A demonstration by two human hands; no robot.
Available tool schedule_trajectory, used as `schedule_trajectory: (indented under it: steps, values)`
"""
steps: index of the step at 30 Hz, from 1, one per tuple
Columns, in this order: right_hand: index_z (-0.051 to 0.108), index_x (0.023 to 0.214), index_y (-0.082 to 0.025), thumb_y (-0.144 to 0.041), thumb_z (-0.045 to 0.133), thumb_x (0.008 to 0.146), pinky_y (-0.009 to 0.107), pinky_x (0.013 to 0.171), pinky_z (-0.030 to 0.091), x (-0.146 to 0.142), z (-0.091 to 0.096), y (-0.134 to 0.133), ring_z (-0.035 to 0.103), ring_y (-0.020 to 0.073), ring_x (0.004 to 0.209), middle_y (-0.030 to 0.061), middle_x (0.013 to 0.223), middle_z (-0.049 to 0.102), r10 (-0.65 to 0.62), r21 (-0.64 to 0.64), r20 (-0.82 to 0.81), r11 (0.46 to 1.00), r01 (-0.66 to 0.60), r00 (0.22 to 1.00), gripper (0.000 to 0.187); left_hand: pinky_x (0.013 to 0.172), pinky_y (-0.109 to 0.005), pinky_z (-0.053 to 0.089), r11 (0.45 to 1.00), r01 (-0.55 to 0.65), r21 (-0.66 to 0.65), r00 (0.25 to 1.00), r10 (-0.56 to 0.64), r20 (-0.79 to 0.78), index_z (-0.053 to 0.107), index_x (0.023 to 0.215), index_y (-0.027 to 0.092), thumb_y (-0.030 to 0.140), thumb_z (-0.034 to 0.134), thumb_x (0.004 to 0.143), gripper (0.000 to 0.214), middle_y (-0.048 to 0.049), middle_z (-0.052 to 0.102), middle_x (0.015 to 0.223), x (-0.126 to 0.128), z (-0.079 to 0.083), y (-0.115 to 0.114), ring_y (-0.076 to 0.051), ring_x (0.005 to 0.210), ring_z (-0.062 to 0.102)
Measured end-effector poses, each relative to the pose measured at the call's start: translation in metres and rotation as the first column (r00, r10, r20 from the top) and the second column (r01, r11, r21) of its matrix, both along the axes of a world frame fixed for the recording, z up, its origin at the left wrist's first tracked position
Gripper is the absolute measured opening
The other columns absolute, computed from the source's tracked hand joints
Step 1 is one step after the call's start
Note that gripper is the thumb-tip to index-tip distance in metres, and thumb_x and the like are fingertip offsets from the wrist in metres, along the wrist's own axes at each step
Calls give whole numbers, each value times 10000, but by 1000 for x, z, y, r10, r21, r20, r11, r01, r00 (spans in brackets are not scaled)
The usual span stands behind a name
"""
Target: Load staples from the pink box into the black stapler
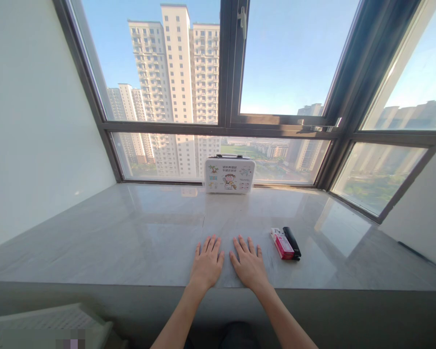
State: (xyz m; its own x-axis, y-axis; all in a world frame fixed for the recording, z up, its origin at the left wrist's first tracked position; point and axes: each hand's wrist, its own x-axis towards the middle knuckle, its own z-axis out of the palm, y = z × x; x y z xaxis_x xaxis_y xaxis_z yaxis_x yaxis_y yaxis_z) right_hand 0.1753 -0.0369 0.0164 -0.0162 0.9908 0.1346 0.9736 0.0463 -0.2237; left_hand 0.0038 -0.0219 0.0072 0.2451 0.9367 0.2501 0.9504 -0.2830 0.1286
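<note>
My left hand (pixel 206 264) lies flat on the grey marble windowsill (pixel 160 232), fingers spread and pointing toward the window. Beside it, a small gap apart, my right hand (pixel 249 264) rests palm down in the same way. Neither holds anything. To the right of my right hand lies a small pink and white box (pixel 282 244), and against its right side sits a black stapler (pixel 292 243). A white carry case (pixel 229 175) with cartoon prints and a dark handle stands upright at the back of the sill, by the window.
Dark window frames (pixel 225 130) bound the sill at the back and right. A thin dark strip (pixel 417 253) lies along the right wall. The sill's front edge (pixel 131 285) runs just before my wrists. Below left is a pale slatted object (pixel 39 322).
</note>
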Motion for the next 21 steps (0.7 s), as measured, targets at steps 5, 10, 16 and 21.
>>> schedule_trajectory:
  steps: [5,10,16,21]
  values:
    - [274,1565,-340,-548,251,999,512,1194,11,1,-2,1,64,279,1524,-19,1645,207,10,23,-4,1000,-10,1000,604,1221,-507,155,1000,7,23,1000,-7,18,328,1537,308,473,180,1019,564,-1,264,1632,-1,-4,2,-232,1511,189]
    - [285,1562,-338,-551,252,998,512,1193,24,2,-4,1,69,278,1523,-16,1644,211,16,37,-8,999,-16,1000,603,1222,-503,153,999,10,34,1000,-11,23,334,1534,307,481,172,1020,566,-4,278,1627,-1,-5,2,-223,1509,197]
    - [286,1561,-346,-555,246,998,508,1194,25,2,-5,1,73,276,1523,-22,1643,215,13,46,-3,999,-13,1000,602,1220,-514,148,1000,8,27,1000,-9,23,335,1533,315,474,180,1018,561,0,266,1631,-1,-4,1,-232,1511,189]
    - [277,1564,-344,-551,248,997,510,1194,17,1,-3,1,64,276,1525,-17,1644,209,14,34,-2,999,-14,1000,604,1223,-511,140,1000,4,25,1000,-4,16,325,1538,319,471,180,1017,561,6,261,1633,-1,-3,1,-233,1514,178]
